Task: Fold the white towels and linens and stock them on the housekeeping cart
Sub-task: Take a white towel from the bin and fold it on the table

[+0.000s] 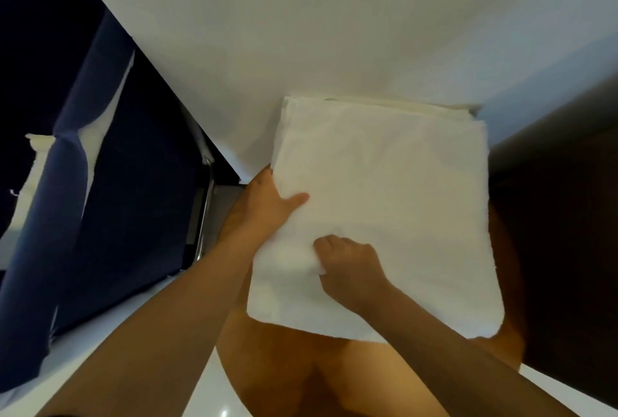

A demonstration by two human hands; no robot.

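One folded white towel (384, 199) lies over a round brown worktop (277, 366), its far edge against a white wall (301, 32), where more white layers show beneath it. The left hand (264, 209) grips the towel's left edge, thumb on top and fingers hidden underneath. Just beside it, the right hand (347, 259) pinches a bunch of the cloth with curled fingers. Further left, dark blue fabric (110, 182) hangs beside a chrome rail (205, 209).
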